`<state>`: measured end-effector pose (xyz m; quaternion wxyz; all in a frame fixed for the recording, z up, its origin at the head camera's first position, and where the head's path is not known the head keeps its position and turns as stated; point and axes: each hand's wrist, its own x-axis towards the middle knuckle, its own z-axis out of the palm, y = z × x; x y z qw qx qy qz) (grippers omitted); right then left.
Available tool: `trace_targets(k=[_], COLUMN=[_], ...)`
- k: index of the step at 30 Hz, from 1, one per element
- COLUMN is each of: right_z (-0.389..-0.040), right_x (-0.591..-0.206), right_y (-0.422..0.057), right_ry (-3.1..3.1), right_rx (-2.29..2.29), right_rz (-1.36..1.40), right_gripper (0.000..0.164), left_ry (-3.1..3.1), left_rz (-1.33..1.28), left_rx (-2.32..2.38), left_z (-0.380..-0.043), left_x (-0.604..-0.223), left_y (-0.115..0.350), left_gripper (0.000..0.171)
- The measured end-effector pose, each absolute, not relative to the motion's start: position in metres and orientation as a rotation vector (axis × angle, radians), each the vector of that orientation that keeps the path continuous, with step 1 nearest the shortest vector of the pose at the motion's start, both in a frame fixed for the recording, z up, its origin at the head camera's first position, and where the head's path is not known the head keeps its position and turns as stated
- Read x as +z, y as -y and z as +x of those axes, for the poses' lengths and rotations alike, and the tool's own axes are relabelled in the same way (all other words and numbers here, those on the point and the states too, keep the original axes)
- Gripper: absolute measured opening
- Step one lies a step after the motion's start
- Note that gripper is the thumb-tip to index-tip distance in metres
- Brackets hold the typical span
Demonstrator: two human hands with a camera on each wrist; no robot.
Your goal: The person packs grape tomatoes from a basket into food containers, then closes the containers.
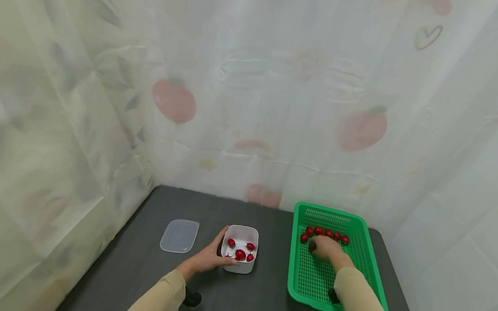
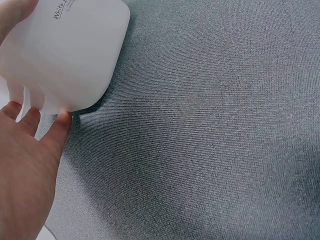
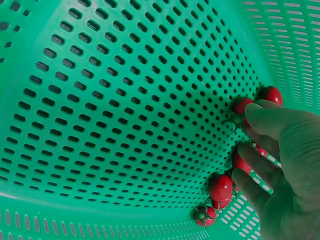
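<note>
My left hand (image 1: 208, 258) holds a white plastic box (image 1: 237, 268), thumb along the near side and fingers spread on its left wall. Several red cherry tomatoes (image 1: 240, 254) with green stems lie inside the box. In the left wrist view, fingertips press the box's smooth wall (image 2: 75, 55). My right hand (image 1: 328, 250) reaches down into a green perforated basket (image 1: 293, 260). Its thumb and fingers pinch a cherry tomato (image 3: 243, 105), partly hidden by the thumb. More cherry tomatoes (image 3: 220, 187) lie around the fingers, along the basket's far part.
A flat translucent lid (image 1: 179, 236) lies on the dark grey table (image 1: 265, 291), left of the box. The basket stands at the table's right side, with raised walls around the right hand. Pale patterned curtains (image 1: 252, 103) hang behind the table and at its sides.
</note>
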<state>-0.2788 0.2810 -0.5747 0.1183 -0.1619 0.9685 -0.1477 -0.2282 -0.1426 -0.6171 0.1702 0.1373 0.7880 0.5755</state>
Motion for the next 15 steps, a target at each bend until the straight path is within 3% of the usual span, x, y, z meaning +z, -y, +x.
trace_targets(k=[15], right_z=[-0.2769], right_x=[-0.5763], right_y=[-0.2817], right_ry=[-2.827], right_rx=[-0.428], right_rz=[-0.461], right_gripper=[0.022], left_ry=[-2.231], left_rz=[0.417], left_rx=[1.639], left_z=[-0.231], left_x=[-0.6198], left_y=[0.1426], left_gripper=[0.115])
